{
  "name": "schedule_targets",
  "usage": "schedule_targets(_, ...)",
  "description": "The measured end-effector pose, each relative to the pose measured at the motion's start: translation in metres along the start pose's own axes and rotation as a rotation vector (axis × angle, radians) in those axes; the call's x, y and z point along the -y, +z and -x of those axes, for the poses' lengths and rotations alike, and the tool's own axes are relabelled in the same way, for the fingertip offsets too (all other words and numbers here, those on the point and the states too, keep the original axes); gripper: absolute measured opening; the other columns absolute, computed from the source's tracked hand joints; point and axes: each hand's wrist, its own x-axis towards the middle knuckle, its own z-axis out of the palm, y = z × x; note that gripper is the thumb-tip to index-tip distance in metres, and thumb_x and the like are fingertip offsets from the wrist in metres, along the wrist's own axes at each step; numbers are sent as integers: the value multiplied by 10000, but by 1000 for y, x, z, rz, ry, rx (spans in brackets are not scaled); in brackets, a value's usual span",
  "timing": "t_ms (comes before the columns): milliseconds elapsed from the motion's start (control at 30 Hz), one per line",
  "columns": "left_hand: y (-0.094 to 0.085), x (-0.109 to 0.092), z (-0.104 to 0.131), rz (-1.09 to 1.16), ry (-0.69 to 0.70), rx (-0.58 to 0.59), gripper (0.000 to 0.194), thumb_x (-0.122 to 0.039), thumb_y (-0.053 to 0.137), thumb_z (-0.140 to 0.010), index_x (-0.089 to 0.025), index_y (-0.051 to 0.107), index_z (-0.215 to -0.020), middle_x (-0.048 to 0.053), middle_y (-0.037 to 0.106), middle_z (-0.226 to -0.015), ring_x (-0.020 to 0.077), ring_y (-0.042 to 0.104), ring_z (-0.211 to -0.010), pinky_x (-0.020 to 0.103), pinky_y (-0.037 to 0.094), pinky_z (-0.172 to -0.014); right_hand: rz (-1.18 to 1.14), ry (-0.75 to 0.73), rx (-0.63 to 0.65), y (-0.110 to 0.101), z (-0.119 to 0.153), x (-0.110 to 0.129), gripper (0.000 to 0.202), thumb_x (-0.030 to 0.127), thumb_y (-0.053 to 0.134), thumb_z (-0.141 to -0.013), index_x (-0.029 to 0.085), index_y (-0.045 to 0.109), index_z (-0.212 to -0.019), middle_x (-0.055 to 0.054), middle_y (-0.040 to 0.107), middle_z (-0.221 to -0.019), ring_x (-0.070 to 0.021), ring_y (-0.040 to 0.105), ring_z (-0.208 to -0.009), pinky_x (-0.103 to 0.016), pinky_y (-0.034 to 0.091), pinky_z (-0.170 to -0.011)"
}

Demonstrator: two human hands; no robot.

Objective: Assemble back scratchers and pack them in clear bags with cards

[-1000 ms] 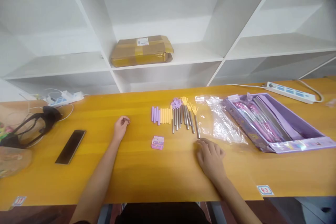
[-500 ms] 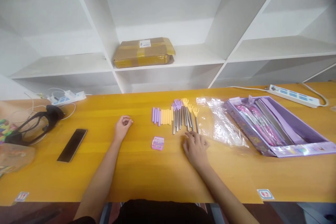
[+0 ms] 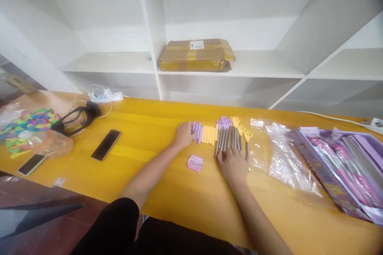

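My left hand [image 3: 184,134] rests at the left end of a row of short tubes, its curled fingers touching the outermost of the purple tubes [image 3: 199,133]. Yellow tubes [image 3: 207,134] continue the row to the right. Beside them lie several back scratchers with metal rods [image 3: 229,137] and hand-shaped heads, some purple [image 3: 224,122], some yellow [image 3: 240,128]. My right hand [image 3: 234,164] lies palm down with fingers spread across the rods' lower ends. Between my hands, nearer me, is a small pink printed case [image 3: 195,163].
Clear plastic bags [image 3: 287,159] and a purple box [image 3: 318,171] of wrapped pink items lie right. Left are two phones [image 3: 106,144] [image 3: 32,164], a black strapped device [image 3: 80,119] and colourful small pieces [image 3: 36,123]. A taped carton [image 3: 196,55] sits on the shelf.
My left hand has moved right to the purple tubes. My right hand has come onto the scratcher rods. The view has turned left, bringing in a second phone and more of the colourful pieces.
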Motion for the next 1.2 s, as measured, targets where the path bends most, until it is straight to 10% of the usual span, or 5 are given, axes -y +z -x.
schedule_targets(433,-10,4,29,-81,-30,7,292,-178,733,-924,-187,660,-1207,123,751,-1105,310,706,-1106,448,511,-1035,11,86,211,-3,4,5,493,493,494,-1103,172,631,-755,-61,697,-747,-140,492,-606,-308,134,-656)
schedule_targets(800,-16,20,27,-25,-91,17,413,-128,607,-976,-172,598,-1387,165,765,-1225,316,728,-1175,428,547,-1020,61,126,359,-7,-11,12,449,436,519,-1082,137,722,-814,-116,654,-634,-219,632,-579,-295,327,-636)
schedule_targets(1200,-13,25,22,110,-190,-7,318,-305,419,-1127,-208,578,-1385,186,753,-1363,327,739,-1228,439,544,-1014,-56,98,111,6,-3,-2,415,394,501,-1019,173,621,-689,-66,621,-629,-130,449,-541,-283,206,-600)
